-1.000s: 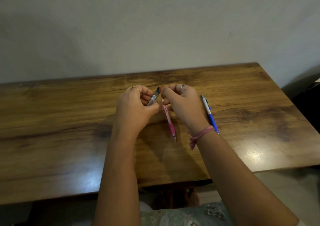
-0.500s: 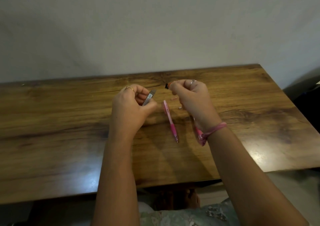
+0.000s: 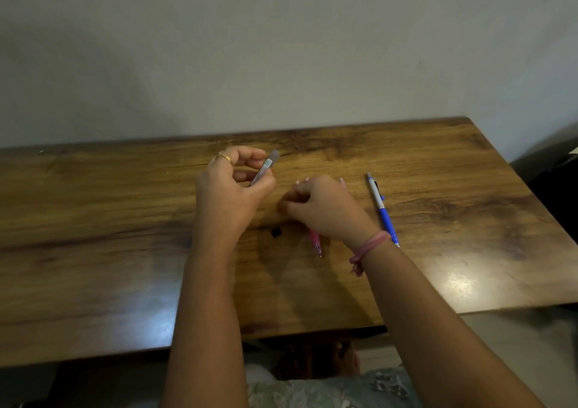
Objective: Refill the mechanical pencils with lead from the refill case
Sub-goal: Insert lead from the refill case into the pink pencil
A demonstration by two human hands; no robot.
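Note:
My left hand (image 3: 231, 195) grips the grey lead refill case (image 3: 266, 167), which is tilted with its open top end pointing up and right. A small black cap (image 3: 276, 232) lies on the table (image 3: 93, 251) below my hands. My right hand (image 3: 322, 210) is low over the upper part of the pink mechanical pencil (image 3: 316, 242), with its fingers curled. Only the pencil's lower end and tip show, and whether the fingers hold the pencil is hidden. A blue and white mechanical pencil (image 3: 382, 209) lies to the right of my right hand, untouched.
The wooden table stands against a plain wall (image 3: 281, 48). Its right edge (image 3: 525, 188) runs diagonally, with something dark beyond it. Bare wood lies to the left and right of my hands. My lap shows below the table's near edge.
My right hand pulled the cap off the refill case, then came down over the pink pencil. The cap now lies on the table. My left hand tilted the case slightly upward.

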